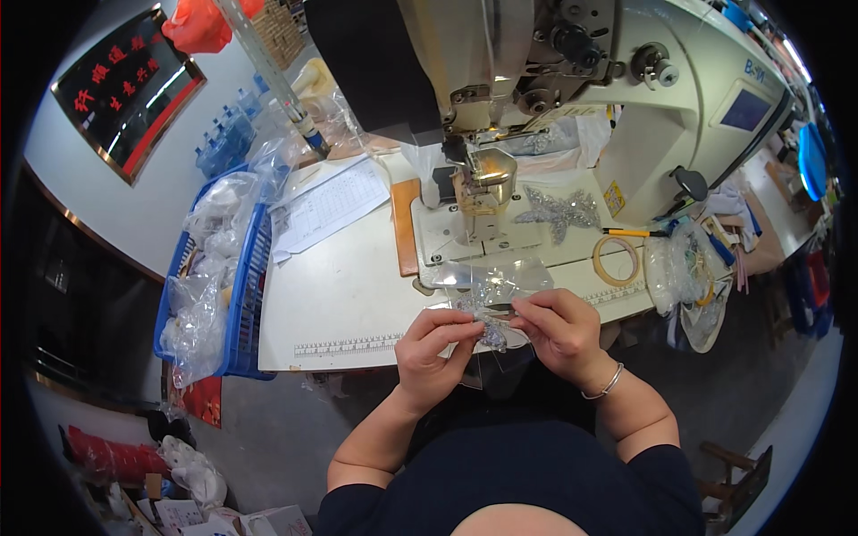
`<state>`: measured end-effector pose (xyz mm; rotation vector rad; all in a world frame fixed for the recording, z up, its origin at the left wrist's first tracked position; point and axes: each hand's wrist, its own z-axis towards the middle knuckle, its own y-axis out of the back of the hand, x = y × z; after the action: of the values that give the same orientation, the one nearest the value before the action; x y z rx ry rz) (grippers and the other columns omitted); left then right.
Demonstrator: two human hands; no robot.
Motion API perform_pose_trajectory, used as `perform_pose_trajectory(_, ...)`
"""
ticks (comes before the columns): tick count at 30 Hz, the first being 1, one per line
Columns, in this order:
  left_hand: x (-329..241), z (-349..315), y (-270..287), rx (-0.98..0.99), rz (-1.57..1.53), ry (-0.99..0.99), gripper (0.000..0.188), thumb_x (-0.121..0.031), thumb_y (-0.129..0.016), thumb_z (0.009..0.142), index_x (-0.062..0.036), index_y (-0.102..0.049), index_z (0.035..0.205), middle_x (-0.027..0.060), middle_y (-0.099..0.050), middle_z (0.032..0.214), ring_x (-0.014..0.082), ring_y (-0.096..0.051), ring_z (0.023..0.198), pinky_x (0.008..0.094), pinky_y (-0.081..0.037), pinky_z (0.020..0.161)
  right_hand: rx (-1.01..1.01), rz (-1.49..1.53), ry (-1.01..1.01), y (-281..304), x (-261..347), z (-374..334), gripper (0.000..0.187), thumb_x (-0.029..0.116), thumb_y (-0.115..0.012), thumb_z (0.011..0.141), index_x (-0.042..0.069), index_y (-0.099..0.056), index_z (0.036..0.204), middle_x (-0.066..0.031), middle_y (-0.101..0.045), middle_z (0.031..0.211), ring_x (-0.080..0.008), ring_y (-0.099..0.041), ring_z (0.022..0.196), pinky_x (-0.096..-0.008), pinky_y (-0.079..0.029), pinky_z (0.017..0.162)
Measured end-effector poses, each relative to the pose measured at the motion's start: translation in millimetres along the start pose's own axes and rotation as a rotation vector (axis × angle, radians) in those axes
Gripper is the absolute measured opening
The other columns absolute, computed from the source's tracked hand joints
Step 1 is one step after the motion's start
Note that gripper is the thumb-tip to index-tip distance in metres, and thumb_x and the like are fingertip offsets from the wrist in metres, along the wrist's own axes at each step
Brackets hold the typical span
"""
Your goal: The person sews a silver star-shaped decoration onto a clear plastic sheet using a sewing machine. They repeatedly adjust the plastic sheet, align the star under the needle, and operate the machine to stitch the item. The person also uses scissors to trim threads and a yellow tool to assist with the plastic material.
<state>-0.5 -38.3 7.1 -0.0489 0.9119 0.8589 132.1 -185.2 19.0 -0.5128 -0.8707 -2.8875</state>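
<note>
Just off the front edge of the sewing table, my two hands meet over a small sparkling beaded piece [492, 334] on clear film. My left hand [435, 351] is closed in a pinch at the piece's left side. From the other side my right hand [567, 338] is closed too, its thumb and fingertips around a thin dark tool [500, 307] whose kind I cannot make out. A clear plastic sheet [527, 273] with glittering bits lies just beyond my fingers. Farther back, a silvery beaded applique [561, 213] rests on the bed of the sewing machine [666, 116].
A blue basket [249, 295] full of plastic bags stands left, beside printed paper sheets [331, 207]. A tape roll [616, 260] and a yellow pen [633, 232] lie to the right. The machine's needle area [474, 201] stands ahead of my hands.
</note>
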Motion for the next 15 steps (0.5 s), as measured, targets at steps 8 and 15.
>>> perform_pose_trajectory(8, -1.8, -0.2, -0.9, 0.028, -0.007, -0.002, 0.018, 0.011, -0.067, 0.071, -0.0015, -0.067, 0.084, 0.0094, -0.061, 0.089, 0.0168, -0.062, 0.076, 0.0261, -0.052, 0.069, 0.055, 0.008, 0.020, -7.9, -3.1, 0.9, 0.025, 0.009, -0.075, 0.067, 0.009, -0.066, 0.090, -0.0029, -0.061, 0.076, -0.0191, -0.059, 0.064, -0.0284, -0.047, 0.054)
perform_pose_trajectory(15, 13.6, -3.2, -6.9, -0.127, -0.431, 0.357, 0.032, 0.008, -0.067, 0.075, -0.0002, -0.059, 0.105, 0.0077, -0.054, 0.105, 0.0165, -0.059, 0.091, 0.0260, -0.054, 0.076, 0.065, 0.363, -0.357, -7.7, -5.8, -11.2, 0.029, 0.010, -0.071, 0.076, 0.004, -0.061, 0.103, -0.0099, -0.061, 0.093, -0.0155, -0.061, 0.075, -0.0241, -0.048, 0.063)
